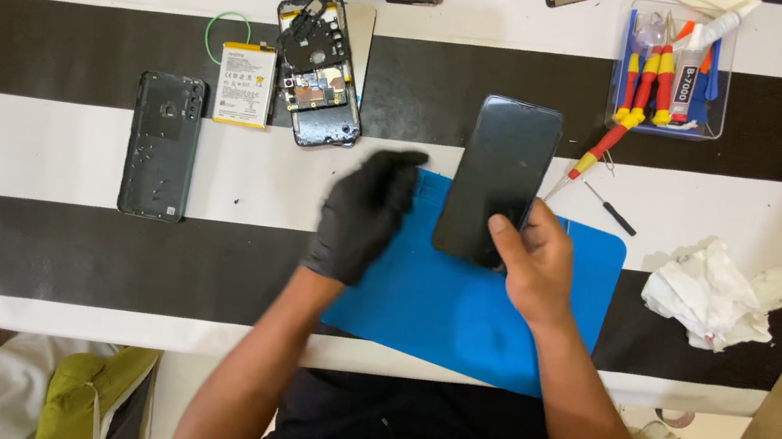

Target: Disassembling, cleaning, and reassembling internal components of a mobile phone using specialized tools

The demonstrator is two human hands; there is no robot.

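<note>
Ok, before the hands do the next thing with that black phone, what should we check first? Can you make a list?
1. Right hand has a firm hold on the black phone: ok, gripped at its lower end.
2. Left hand wears its black glove: ok.
3. Blue mat lies under the phone: ok.
4. Screwdrivers close by: ok, beside the mat.
5. Phone screen free of cracks: cannot tell.
6. Opened phone and battery out of the way: ok, further up the table.
</note>
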